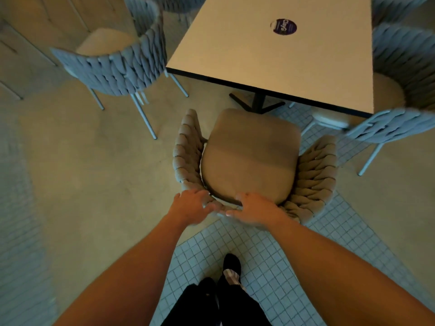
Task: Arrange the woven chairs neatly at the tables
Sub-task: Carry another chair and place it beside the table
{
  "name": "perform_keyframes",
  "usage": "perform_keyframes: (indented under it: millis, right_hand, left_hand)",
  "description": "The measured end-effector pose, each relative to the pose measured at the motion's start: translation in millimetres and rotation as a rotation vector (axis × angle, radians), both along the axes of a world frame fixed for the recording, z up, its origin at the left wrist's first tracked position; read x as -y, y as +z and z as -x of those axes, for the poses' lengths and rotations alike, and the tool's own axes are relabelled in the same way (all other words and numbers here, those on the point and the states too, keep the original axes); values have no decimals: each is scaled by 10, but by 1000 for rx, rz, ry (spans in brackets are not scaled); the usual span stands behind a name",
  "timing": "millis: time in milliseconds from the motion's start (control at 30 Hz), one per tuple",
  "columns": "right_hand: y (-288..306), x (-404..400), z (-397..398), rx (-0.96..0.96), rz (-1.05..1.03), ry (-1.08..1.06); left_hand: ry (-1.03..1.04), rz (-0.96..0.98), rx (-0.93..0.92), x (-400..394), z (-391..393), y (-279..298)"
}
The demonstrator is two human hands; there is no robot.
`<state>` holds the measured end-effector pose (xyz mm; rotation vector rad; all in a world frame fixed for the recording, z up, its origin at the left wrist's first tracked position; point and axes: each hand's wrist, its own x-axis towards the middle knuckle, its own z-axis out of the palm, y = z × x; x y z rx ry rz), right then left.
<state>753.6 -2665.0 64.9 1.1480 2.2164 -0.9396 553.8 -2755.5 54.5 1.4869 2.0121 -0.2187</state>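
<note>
Your left hand (191,203) and right hand (253,209) both rest on the top of the backrest of the beige woven rope armchair (249,156), fingers draped over it, blurred; its seat points straight ahead from your grip toward the near edge of the pale rectangular tabletop (270,67), not yet tucked under; push forward evenly.

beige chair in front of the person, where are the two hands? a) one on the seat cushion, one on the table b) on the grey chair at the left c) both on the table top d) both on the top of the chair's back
d: the left hand and right hand both rest on the back rim of the beige chair, close together, short of the table.
</note>
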Motion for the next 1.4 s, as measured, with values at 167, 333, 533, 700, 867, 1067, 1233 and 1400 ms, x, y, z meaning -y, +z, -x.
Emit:
perform_keyframes:
  millis: [167,333,533,700,867,1067,1233,1400]
  right_hand:
    - [221,-42,407,-9,-24,111]
    - [397,-14,847,1,-61,226]
    - [505,85,1588,-58,-66,294]
    - [551,118,2277,-8,-57,324]
    - [543,132,2978,10,-90,318]
    - [576,142,3707,22,-96,309]
    - [585,52,4112,59,-79,317]
    - [596,-185,4522,52,-100,306]
  left_hand:
    - [101,4,-21,172,267,271]
    - [196,23,-46,302,622,418]
    - [302,18,-16,432,1187,521]
    - [347,27,2,561,1845,570]
    - [375,6,2,615,2605,563]
    - [342,30,-6,610,3335,581]
    - [328,39,-6,567,3785,581]
    - [318,39,-11,406,4188,574]
